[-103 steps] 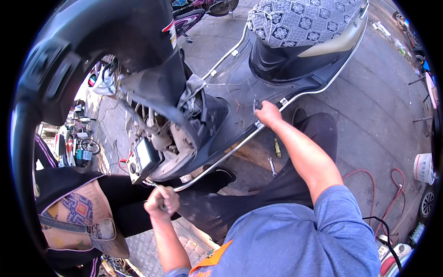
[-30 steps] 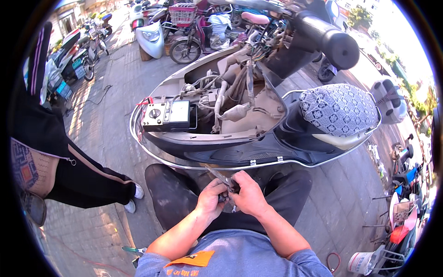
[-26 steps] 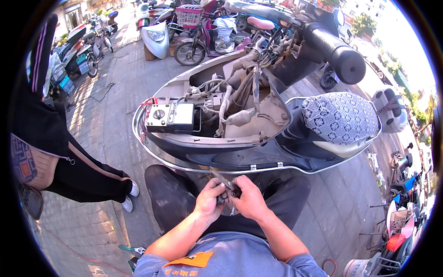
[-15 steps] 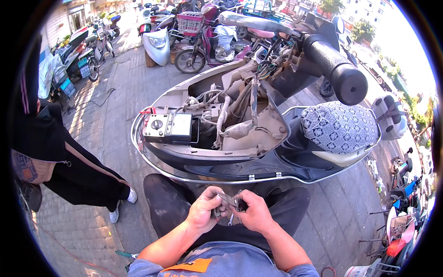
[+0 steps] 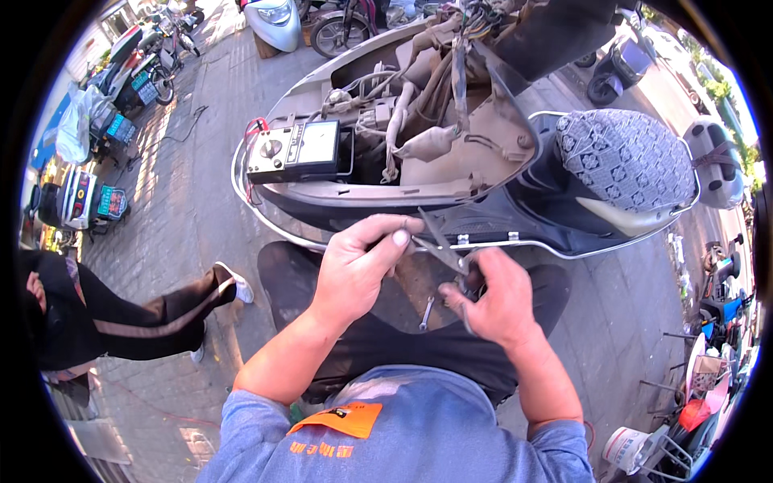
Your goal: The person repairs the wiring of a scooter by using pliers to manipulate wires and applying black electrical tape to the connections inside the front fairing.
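In front of the scooter, above my lap, my right hand [image 5: 499,294] is closed round a pair of scissors [image 5: 441,251]. Their blades are spread and point toward my left hand. My left hand [image 5: 361,262] pinches thumb against forefinger right beside the blades. What it holds is too small and too covered to name. Below the hands, between my legs, lies a metal wrench [image 5: 427,314]. The opened scooter [image 5: 451,189] stands just beyond, its bundled wires [image 5: 394,133] bare. An analog multimeter [image 5: 294,151] rests on its left end.
At the left stands another person in dark trousers [image 5: 153,326]. Parked scooters [image 5: 80,197] line the far left, and a white scooter panel [image 5: 274,24] stands at the back. A patterned seat cover [image 5: 628,165] is on the scooter's right. A white bucket [image 5: 624,449] sits at the lower right.
My hands, earlier close together over my lap, have moved forward and apart. The scissors now show with spread blades. My view has tilted down, and the person at left has shifted.
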`<state>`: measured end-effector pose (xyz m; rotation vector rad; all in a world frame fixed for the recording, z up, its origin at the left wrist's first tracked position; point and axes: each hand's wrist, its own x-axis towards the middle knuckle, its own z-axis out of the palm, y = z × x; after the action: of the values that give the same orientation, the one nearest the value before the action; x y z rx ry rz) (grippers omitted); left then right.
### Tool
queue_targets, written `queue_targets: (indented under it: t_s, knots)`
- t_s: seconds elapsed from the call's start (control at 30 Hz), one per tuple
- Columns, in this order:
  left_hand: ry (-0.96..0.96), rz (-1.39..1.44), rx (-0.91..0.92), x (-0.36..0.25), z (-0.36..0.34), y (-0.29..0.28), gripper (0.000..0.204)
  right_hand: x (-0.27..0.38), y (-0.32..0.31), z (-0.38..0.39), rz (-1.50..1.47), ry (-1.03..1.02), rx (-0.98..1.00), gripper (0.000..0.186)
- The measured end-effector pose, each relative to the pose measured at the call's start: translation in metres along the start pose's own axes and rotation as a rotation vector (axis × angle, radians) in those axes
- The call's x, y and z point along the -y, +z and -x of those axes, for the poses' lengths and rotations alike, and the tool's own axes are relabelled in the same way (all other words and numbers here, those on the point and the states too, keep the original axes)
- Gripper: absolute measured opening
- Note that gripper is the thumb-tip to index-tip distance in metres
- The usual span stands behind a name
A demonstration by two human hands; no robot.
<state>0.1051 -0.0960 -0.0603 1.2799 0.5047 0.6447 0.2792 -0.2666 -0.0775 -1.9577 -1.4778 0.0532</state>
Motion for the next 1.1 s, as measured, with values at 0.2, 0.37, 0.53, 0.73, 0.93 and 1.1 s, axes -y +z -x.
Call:
queue_targets:
  t_s: [0.2, 0.37, 0.53, 0.73, 0.93, 1.1]
  knots:
    - [0.011, -0.127, 0.025, -0.006, 0.01, 0.008, 0.022, 0.004, -0.016, -0.003, 0.15, 0.0, -0.041, 0.051]
    - [0.053, -0.092, 0.078, 0.001, 0.009, 0.013, 0.015, 0.009, -0.021, -0.009, 0.13, -0.052, -0.103, 0.046]
    - [-0.045, -0.102, 0.166, -0.006, 0.011, 0.009, 0.018, 0.011, -0.023, -0.004, 0.15, -0.017, -0.039, 0.047]
    - [-0.12, -0.228, 0.19, -0.008, 0.01, 0.007, 0.019, 0.006, -0.021, -0.002, 0.104, -0.038, -0.055, 0.045]
    - [0.181, -0.459, 0.25, 0.003, 0.005, 0.008, 0.015, -0.005, -0.012, 0.007, 0.081, 0.024, -0.018, 0.043]
    - [0.232, -0.532, 0.166, 0.023, 0.009, 0.022, 0.022, -0.001, 0.007, 0.021, -0.07, 0.136, -0.027, 0.04]
